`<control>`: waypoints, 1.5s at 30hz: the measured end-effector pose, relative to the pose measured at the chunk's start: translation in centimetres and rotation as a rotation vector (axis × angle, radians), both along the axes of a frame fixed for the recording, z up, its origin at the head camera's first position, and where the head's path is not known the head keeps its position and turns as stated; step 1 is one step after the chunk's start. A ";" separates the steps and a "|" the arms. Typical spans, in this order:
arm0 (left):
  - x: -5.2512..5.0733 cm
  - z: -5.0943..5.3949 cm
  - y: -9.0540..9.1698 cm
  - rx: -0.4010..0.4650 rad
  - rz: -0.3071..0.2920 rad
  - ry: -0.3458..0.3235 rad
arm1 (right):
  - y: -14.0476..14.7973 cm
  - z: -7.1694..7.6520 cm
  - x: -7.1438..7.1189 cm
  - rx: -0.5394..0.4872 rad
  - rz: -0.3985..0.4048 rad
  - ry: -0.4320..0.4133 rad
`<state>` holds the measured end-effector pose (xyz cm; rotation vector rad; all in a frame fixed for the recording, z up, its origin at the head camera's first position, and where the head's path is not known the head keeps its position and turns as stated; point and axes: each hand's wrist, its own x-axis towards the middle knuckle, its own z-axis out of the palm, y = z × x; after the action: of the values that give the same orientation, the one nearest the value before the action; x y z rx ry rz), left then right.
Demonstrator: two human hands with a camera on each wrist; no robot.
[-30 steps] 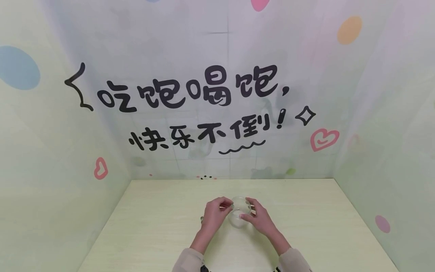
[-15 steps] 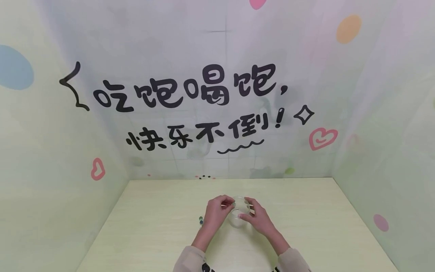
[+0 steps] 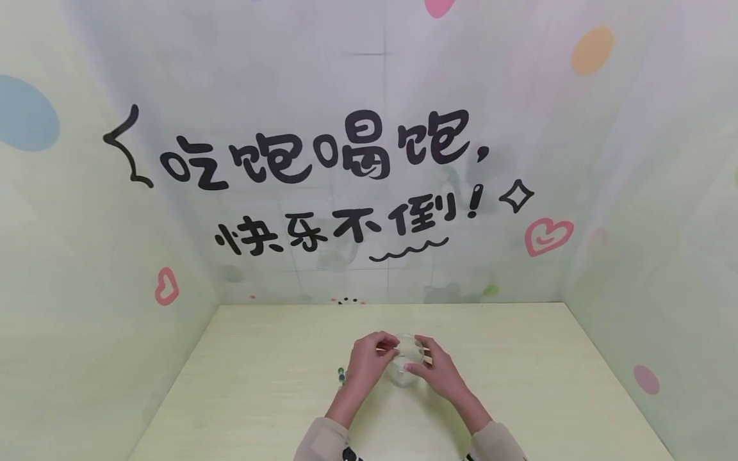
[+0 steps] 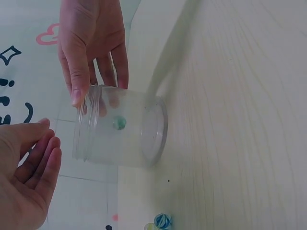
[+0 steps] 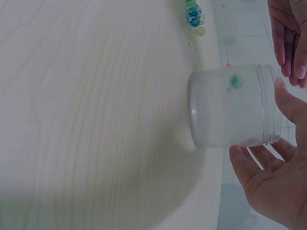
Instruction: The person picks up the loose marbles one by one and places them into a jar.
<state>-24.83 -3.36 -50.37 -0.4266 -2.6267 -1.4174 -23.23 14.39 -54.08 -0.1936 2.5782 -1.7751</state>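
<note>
A clear screw-neck jar stands upright on the table, its mouth uppermost. My right hand grips it near the rim, thumb on the near side and fingers round the far side. Beside the mouth is my left hand, fingers bent loosely and thumb near the fingertips; the left wrist view shows nothing between them. One green marble shows through the jar wall, above the base, apparently in mid-air. Several blue and green marbles lie in a row on the table, left of the jar.
The pale wooden table is bounded by a printed backdrop at the back and on both sides. In the head view the row of marbles lies close beside my left wrist.
My left hand has shifted slightly right, toward the jar's mouth, showing more of the marbles beside the wrist. My right hand keeps its grip on the jar, which stays in place.
</note>
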 end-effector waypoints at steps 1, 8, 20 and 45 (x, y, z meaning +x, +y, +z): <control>0.0 0.0 -0.1 -0.002 0.005 0.004 | 0.0 0.1 0.1 -0.001 0.002 0.004; 0.0 0.0 -0.9 0.012 0.027 -0.010 | -0.1 0.5 0.3 -0.015 -0.002 0.011; 0.4 -0.3 -2.8 0.043 0.043 -0.009 | -0.1 0.2 -0.1 0.010 0.005 0.018; 0.9 -2.4 -6.5 0.030 0.133 -0.070 | 0.1 -0.1 0.0 -0.001 -0.004 0.026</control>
<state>-23.95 -9.83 -52.76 -0.1981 -2.6286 -1.4525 -23.22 14.49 -54.14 -0.2136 2.5971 -1.7876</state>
